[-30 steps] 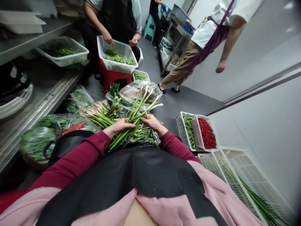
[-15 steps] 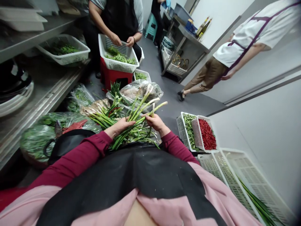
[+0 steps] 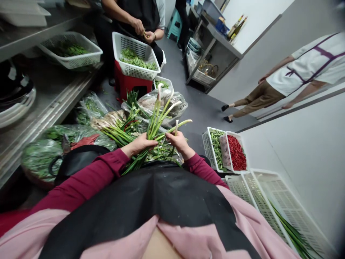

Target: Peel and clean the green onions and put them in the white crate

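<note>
So, left hand (image 3: 140,144): closed round a bunch of stalks (image 3: 156,122), thumb on top; white ends point twd 1 o'c, green ends twd 7, prob. so the pale ends fan out clear of your fist.
Right hand (image 3: 179,142): at 3 o'c of the left & near it; you're pinching a short pale-ended stalk (image 3: 176,127) upright. A long stalk slants past your fingertips; can't tell if you grip that too.
Bunch: above your lap, btwn both hands, prob. kept low so your arms stay easy.
Loose greens (image 3: 157,154): just under it, 6 o'c, by your black apron (image 3: 121,216), which prob. keeps wet & dirt off your clothes.
Stalk pile (image 3: 114,129): 10 o'c, white ends together, prob. laid in line vs. tangling.
Clear bag (image 3: 175,106): approx. 12 o'c; contents hard to make out.
White basket (image 3: 147,73): 11–12 o'c, green pods inside, up on a red stool (image 3: 125,81), prob. to bring it to the co-worker's (image 3: 138,27) hand height.
Red chillies (image 3: 236,153): 3 o'c, their basket beside one of green pods (image 3: 217,145).
Big baskets (image 3: 238,185): 4 o'c, long green leaves (image 3: 292,228) in one.
Floor (image 3: 196,111): smooth, grey.
Metal shelf (image 3: 61,104): 9–10 o'c, w/ a basket of greens.
Steel table (image 3: 223,41): 1 o'c, bottles (image 3: 237,27) at its far edge.
Person in purple straps (image 3: 318,64): 2 o'c, well apart from you, near a pale wall (image 3: 293,136).
</note>
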Available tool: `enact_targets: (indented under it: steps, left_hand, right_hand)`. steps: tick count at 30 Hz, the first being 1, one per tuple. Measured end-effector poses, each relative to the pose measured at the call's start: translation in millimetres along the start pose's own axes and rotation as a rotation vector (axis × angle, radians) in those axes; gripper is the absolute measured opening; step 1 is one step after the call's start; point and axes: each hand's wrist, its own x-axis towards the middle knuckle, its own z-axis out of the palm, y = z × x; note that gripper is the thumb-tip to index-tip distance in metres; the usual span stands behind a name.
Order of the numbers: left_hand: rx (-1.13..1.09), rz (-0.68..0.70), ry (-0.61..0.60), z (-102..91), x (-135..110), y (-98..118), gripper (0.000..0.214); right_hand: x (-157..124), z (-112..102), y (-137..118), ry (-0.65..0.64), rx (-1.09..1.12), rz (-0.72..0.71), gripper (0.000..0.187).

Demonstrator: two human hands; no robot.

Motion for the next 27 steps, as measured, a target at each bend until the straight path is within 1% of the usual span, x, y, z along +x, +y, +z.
enact_targets:
  steps: [1, 3, 6, 7, 8, 9, 12, 14, 15, 17, 21, 27]
  left_hand:
    - [0.005, -0.006, -0.009, -0.9, -0.5, 1.3, 0.025]
    - [-0.004, -0.017, -0.052, -3.7, -1.5, 2.8, 0.025]
    - [-0.056, -0.012, -0.115, -8.4, -2.2, 2.6, 0.026]
    - [-0.085, -0.01, -0.131, -9.4, -2.3, 2.5, 0.026]
    - [-0.121, -0.015, -0.144, -9.9, -2.5, 2.6, 0.026]
    - [-0.16, -0.029, -0.159, -9.9, -2.7, 3.0, 0.025]
    - [-0.251, -0.095, -0.208, -8.9, -4.1, 5.0, 0.026]
    - [-0.273, -0.124, -0.228, -8.8, -5.0, 6.1, 0.026]
    - [-0.274, -0.131, -0.233, -9.0, -5.3, 6.4, 0.026]
    - [-0.271, -0.132, -0.23, -9.6, -5.9, 6.5, 0.026]
    - [-0.278, -0.124, -0.22, -9.4, -6.7, 7.7, 0.027]
    - [-0.292, -0.162, -0.236, -8.7, -5.9, 9.5, 0.027]
  right_hand:
    - [-2.8, -2.3, -2.5, 0.037, -0.107, -0.015, 0.038]
    - [-9.8, -9.3, -9.5, 0.123, -0.333, -0.106, 0.04]
    - [-18.9, -22.2, -23.1, 0.282, -0.64, -0.35, 0.034]
    - [-20.1, -26.0, -27.4, 0.298, -0.732, -0.428, 0.032]
    - [-19.9, -29.1, -31.0, 0.28, -0.816, -0.494, 0.031]
    - [-18.3, -31.4, -33.9, 0.233, -0.892, -0.546, 0.032]
    - [-7.1, -33.6, -36.9, 0.014, -1.057, -0.607, 0.031]
    - [2.0, -32.9, -34.8, -0.078, -1.077, -0.611, 0.026]
    - [6.0, -32.6, -33.0, -0.101, -1.064, -0.609, 0.024]
    - [11.8, -32.9, -28.6, -0.099, -1.03, -0.589, 0.024]
    - [13.0, -35.9, -21.8, -0.026, -1.014, -0.543, 0.025]
    - [5.5, -35.4, -24.5, -0.132, -1.025, -0.634, 0.027]
